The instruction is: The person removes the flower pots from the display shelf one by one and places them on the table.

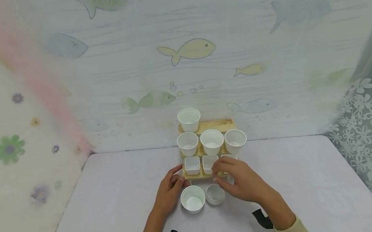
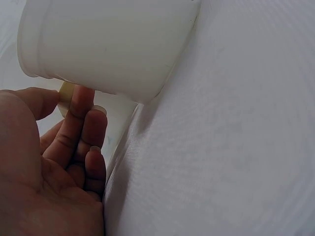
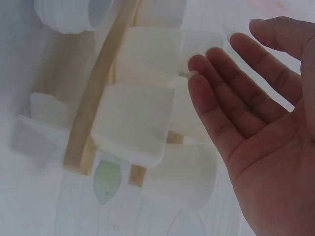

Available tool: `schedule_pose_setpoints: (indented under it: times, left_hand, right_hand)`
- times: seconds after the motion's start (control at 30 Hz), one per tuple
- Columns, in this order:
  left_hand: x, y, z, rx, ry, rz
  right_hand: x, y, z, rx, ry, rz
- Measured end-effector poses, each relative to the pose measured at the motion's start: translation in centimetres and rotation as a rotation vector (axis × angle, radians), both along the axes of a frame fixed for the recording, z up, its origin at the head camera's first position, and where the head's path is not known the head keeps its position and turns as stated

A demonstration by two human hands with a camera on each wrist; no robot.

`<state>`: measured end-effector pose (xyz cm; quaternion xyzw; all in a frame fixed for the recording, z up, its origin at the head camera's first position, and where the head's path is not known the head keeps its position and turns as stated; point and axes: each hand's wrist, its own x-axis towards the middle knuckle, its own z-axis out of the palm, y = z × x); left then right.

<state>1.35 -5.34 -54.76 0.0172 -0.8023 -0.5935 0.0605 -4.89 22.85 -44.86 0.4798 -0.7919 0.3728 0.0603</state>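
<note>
A stepped wooden rack [image 1: 217, 123] carries white cups in rows. Small square cups [image 1: 192, 165] sit on its lowest step, with round cups [image 1: 188, 144] on the steps above. My left hand [image 1: 166, 196] is at the rack's front left corner. In the left wrist view its thumb and fingers [image 2: 82, 101] pinch the wood's end, partly hidden by a round cup [image 2: 113, 46]. My right hand [image 1: 244, 180] hovers over the rack's front right part, holding nothing. Its fingers are spread loosely in the right wrist view, near the square cups [image 3: 133, 123], and partly cover the rightmost one in the head view.
Two round containers, a larger cup [image 1: 193, 200] and a smaller tub [image 1: 215, 195], stand on the white tablecloth [image 1: 113, 211] before the rack. Behind it rises a fish-patterned backdrop [image 1: 194, 77]. A white piece [image 3: 49, 110] of unclear kind lies beside the rack.
</note>
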Motion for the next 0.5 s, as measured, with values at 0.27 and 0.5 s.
schedule_pose_setpoints:
  times: [0.27,0.5]
  left_hand:
    - [0.2,0.1,0.2,0.006,0.003,0.000]
    - [0.4,0.2,0.0,0.021,0.008,-0.013]
  right_hand:
    - [-0.5,-0.1,1.7,0.002,0.004,-0.016]
    - [-1.1,0.1,2.2,-0.054,0.039,-0.001]
